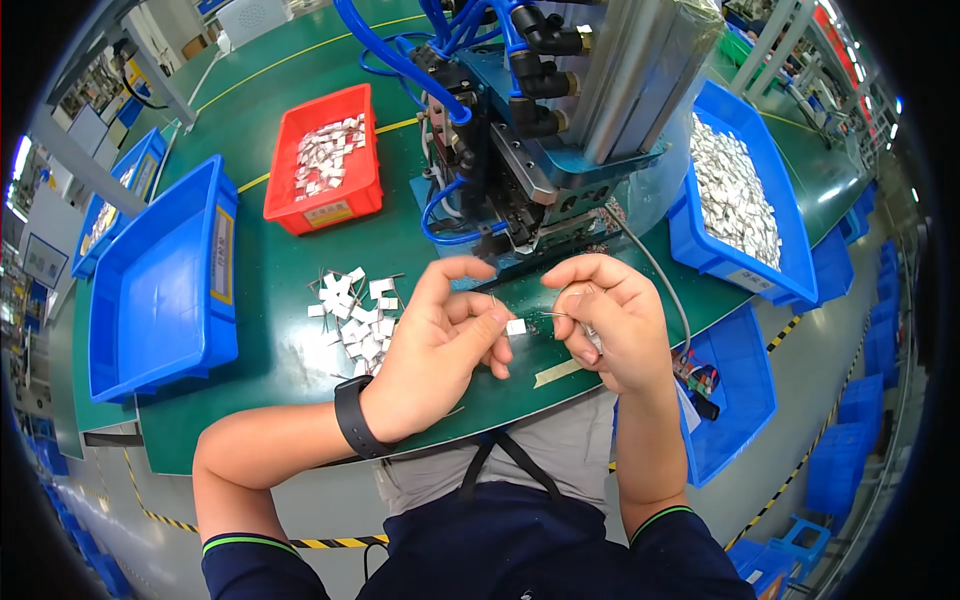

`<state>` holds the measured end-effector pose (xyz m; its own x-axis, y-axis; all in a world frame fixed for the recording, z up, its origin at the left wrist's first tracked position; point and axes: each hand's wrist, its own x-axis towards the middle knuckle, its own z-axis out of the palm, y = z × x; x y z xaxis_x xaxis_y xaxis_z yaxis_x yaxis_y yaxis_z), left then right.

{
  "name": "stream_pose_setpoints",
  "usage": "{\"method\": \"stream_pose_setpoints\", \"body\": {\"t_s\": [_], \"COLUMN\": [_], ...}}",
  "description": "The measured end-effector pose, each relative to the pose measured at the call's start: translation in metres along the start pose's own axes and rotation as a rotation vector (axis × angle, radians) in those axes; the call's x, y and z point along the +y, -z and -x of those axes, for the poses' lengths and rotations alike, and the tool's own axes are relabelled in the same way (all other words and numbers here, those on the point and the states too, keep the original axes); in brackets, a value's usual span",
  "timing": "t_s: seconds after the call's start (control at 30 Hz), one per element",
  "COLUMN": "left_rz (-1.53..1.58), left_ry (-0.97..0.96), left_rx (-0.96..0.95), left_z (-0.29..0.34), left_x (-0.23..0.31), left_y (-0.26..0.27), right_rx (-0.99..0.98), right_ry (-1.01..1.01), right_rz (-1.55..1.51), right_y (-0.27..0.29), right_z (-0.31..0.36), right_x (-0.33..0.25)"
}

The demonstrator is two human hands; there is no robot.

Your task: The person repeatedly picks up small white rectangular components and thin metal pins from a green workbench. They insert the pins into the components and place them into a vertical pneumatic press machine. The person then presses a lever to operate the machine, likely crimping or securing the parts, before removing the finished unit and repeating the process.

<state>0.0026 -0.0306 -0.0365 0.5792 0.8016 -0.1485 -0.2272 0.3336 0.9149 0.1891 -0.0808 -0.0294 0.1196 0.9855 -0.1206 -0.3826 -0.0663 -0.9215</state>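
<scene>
My left hand, with a dark band on its wrist, is closed, thumb against fingers. A small white block-shaped component shows at its fingertips, just in front of the machine. Close by on the right, my right hand is curled with thumb and index finger pinched on thin wire leads. More white components show partly inside its lower fingers; the rest are hidden. A loose pile of white components with wire leads lies on the green table beside my left hand.
Beyond my hands stands a machine with blue air hoses. A red bin with white components and a deep blue bin are at left. Another blue bin, full of components, stands right. A grey cable runs beside my right hand.
</scene>
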Motion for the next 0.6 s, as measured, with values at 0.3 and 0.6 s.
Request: {"method": "stream_pose_setpoints", "body": {"t_s": [0.3,0.6], "left_rz": [-0.112,-0.205], "left_ry": [0.117,0.04], "left_rx": [-0.097,-0.094], "left_z": [0.002,0.003], "left_x": [0.0,-0.001], "left_y": [0.002,0.003], "right_rx": [-0.043,-0.044], "right_ry": [0.03,0.092], "right_rz": [0.065,0.161], "right_y": [-0.006,-0.013], "right_z": [0.002,0.008], "right_x": [0.005,0.011]}}
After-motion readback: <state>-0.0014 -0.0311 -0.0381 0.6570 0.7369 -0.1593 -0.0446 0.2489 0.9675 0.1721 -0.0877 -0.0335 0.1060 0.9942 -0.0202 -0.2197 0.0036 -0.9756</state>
